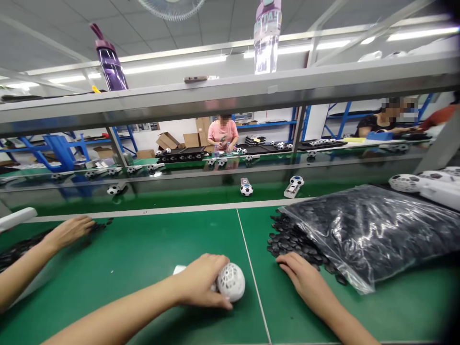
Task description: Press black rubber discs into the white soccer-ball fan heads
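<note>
By the left hand [203,280] a white ball-headed unit [233,282] is grasped over the green surface [125,249], its long axis laid roughly left to right, its ball end pointed right. Farther right and slightly far, black pieces [287,242] are heaped, approached more closely by the right hand [302,275], its fingers loosely bent at their near edge; whether any is pinched cannot be told.
</note>
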A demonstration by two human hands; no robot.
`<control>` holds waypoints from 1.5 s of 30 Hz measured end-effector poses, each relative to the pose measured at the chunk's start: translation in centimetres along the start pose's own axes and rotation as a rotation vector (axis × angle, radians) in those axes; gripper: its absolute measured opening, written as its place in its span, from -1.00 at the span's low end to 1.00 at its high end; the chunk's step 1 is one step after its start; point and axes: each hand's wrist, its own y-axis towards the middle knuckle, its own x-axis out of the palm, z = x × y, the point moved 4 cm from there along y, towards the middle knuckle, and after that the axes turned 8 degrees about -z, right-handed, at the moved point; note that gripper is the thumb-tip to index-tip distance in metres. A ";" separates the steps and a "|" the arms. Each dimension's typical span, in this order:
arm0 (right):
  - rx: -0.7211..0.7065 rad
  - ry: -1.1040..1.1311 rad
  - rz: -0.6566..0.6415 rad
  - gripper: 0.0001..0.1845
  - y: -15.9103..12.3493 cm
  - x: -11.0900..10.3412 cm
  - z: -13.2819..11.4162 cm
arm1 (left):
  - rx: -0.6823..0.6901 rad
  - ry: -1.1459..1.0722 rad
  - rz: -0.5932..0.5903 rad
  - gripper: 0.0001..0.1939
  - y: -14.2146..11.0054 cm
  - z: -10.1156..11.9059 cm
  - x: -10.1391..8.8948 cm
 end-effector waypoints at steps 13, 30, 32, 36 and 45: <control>0.123 0.175 -0.092 -0.82 0.5 -0.6 -0.5 | -0.124 -0.051 0.123 -0.24 2.0 1.2 1.9; 0.041 0.489 -0.031 -0.89 0.2 2.2 -8.5 | -0.076 -0.093 0.149 -0.27 2.1 1.1 1.6; 0.045 0.462 -0.004 -0.90 0.1 2.4 -8.6 | -0.068 -0.098 0.150 -0.27 2.1 1.1 1.6; 0.058 0.404 0.022 -0.87 0.1 2.5 -8.9 | -0.062 -0.114 0.156 -0.30 2.0 1.1 1.7; 0.130 0.504 -0.123 -0.46 0.3 3.5 -8.8 | -0.040 -0.147 0.148 -0.39 2.3 1.0 1.8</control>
